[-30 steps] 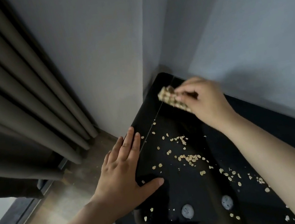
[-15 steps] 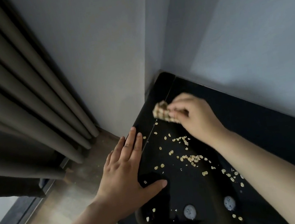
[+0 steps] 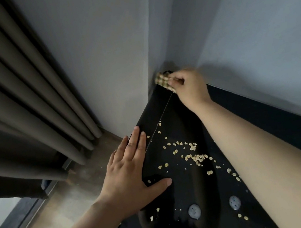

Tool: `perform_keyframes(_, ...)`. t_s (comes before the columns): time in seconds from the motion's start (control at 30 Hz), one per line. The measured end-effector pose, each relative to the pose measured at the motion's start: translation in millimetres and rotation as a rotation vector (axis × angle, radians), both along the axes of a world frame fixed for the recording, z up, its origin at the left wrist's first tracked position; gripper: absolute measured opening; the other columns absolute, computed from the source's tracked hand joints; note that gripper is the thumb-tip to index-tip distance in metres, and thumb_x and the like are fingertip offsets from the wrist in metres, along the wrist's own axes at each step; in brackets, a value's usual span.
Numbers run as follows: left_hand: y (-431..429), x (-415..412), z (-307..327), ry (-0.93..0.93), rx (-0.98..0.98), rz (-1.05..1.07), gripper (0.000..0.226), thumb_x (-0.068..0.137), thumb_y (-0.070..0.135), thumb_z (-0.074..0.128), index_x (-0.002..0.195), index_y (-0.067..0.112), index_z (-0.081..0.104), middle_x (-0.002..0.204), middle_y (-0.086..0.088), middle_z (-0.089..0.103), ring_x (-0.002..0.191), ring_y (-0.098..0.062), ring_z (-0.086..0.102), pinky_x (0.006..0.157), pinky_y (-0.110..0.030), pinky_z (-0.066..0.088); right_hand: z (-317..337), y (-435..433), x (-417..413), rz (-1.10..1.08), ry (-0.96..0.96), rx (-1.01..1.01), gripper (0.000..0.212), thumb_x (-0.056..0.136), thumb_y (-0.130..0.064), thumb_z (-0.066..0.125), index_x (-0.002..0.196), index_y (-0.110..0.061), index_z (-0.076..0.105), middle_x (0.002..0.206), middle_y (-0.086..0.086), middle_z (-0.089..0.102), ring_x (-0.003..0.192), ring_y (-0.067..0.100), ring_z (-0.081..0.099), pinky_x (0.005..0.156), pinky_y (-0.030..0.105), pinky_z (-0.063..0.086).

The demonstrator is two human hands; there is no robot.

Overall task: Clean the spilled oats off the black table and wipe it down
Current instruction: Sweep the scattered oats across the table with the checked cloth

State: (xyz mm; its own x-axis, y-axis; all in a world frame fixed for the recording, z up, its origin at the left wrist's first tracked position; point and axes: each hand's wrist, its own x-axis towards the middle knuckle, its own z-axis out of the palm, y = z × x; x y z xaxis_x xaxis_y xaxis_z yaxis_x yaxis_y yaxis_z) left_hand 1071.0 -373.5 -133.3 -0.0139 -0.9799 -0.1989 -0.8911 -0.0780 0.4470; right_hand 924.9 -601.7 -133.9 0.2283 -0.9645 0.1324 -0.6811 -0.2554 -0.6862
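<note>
left hand flat, palm down, fingers straight and close together, thumb splayed right, forearm in from lower left; right arm stretched far forward, right hand slightly blurred, back facing camera, fingers curled, pinching tan cloth

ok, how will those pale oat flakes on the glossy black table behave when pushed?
Pale oat flakes look small, thin and loose: probably very light, scattering rather than moving as one pile. The glossy black table looks smooth, so they likely slide easily, and some could go off its open left edge.
</note>
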Motion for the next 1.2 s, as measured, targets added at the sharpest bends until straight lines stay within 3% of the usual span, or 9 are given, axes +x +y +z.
perform_keyframes(0.07,-0.1,-0.2,0.0,-0.028,0.000,-0.008,0.115,0.061,0.090,0.030,0.149,0.032,-0.016,0.150,0.020,-0.033,0.145,-0.012,-0.015,0.120,-0.032,0.003,-1.4,20.7,1.1,0.070,-0.008,-0.019,0.017,0.089,-0.014,0.064,0.104,-0.012,0.072,0.105,0.002,0.064,0.093,0.013,0.058,0.072,0.007,0.037)
perform_keyframes(0.23,0.7,3.8,1.5,0.018,0.034,-0.019,0.112,0.062,0.088,0.031,0.145,0.035,-0.023,0.149,0.020,-0.034,0.144,-0.009,-0.019,0.120,-0.034,0.004,8.8,93.1,-21.6,0.333,0.048,-0.004,0.020,0.086,-0.013,0.066,0.105,-0.012,0.071,0.102,-0.004,0.064,0.094,0.012,0.058,0.084,0.030,0.052)
perform_keyframes(0.37,14.5,10.9,8.4,0.028,0.082,-0.010,0.110,0.061,0.087,0.027,0.139,0.035,-0.031,0.150,0.017,-0.035,0.139,-0.001,-0.023,0.119,-0.028,0.004,28.9,131.4,-50.0,0.441,0.081,0.195,0.019,0.085,-0.009,0.067,0.100,-0.018,0.074,0.094,-0.016,0.062,0.085,0.005,0.060,0.074,0.020,0.050)
perform_keyframes(0.43,23.0,15.8,12.9,0.063,0.091,0.034,0.114,0.061,0.088,0.027,0.145,0.032,-0.024,0.152,0.015,-0.029,0.138,0.002,-0.016,0.114,-0.020,0.001,44.7,134.7,-57.7,0.427,0.009,0.294,0.020,0.084,-0.007,0.068,0.098,-0.020,0.074,0.091,-0.016,0.064,0.086,0.003,0.062,0.075,0.016,0.049)
perform_keyframes(0.53,35.5,22.2,15.5,0.087,0.086,0.080,0.118,0.059,0.091,0.024,0.150,0.027,-0.014,0.157,0.012,-0.017,0.142,-0.001,-0.008,0.110,-0.015,0.000,58.3,123.0,-41.1,0.391,-0.040,0.158,0.020,0.084,-0.008,0.068,0.101,-0.016,0.073,0.094,-0.014,0.065,0.089,0.001,0.061,0.082,0.013,0.048)
perform_keyframes(0.67,50.8,22.9,14.8,0.124,0.085,0.130,0.117,0.058,0.088,0.027,0.152,0.025,-0.004,0.159,0.011,0.008,0.143,-0.006,0.015,0.110,-0.014,0.014,41.3,103.4,16.1,0.399,-0.063,0.032,0.021,0.086,-0.007,0.066,0.106,-0.008,0.071,0.101,-0.001,0.064,0.091,0.009,0.061,0.082,0.027,0.054)
perform_keyframes(0.8,58.0,23.3,20.7,0.151,0.061,0.152,0.116,0.058,0.087,0.025,0.152,0.022,0.008,0.156,0.011,0.017,0.139,-0.006,0.025,0.107,-0.012,0.019,11.9,106.2,37.1,0.426,0.038,0.002,0.020,0.087,-0.008,0.064,0.105,-0.010,0.072,0.102,0.000,0.062,0.095,0.015,0.057,0.084,0.036,0.053)
perform_keyframes(1.03,70.5,27.7,24.2,0.138,0.010,0.157,0.111,0.060,0.083,0.027,0.151,0.018,0.022,0.152,0.006,0.030,0.136,-0.006,0.031,0.101,-0.006,0.018,15.1,163.5,-27.6,0.450,0.089,0.030,0.019,0.083,-0.006,0.069,0.100,-0.013,0.074,0.097,-0.010,0.061,0.095,0.010,0.056,0.080,0.019,0.048)
perform_keyframes(1.2,79.3,26.3,27.7,0.118,0.003,0.179,0.110,0.059,0.081,0.027,0.150,0.019,0.024,0.147,0.004,0.038,0.133,-0.009,0.037,0.097,-0.006,0.022,39.2,185.0,-66.0,0.473,0.122,0.255,0.021,0.084,-0.004,0.068,0.092,-0.022,0.076,0.093,-0.017,0.061,0.090,0.003,0.059,0.077,0.014,0.046)
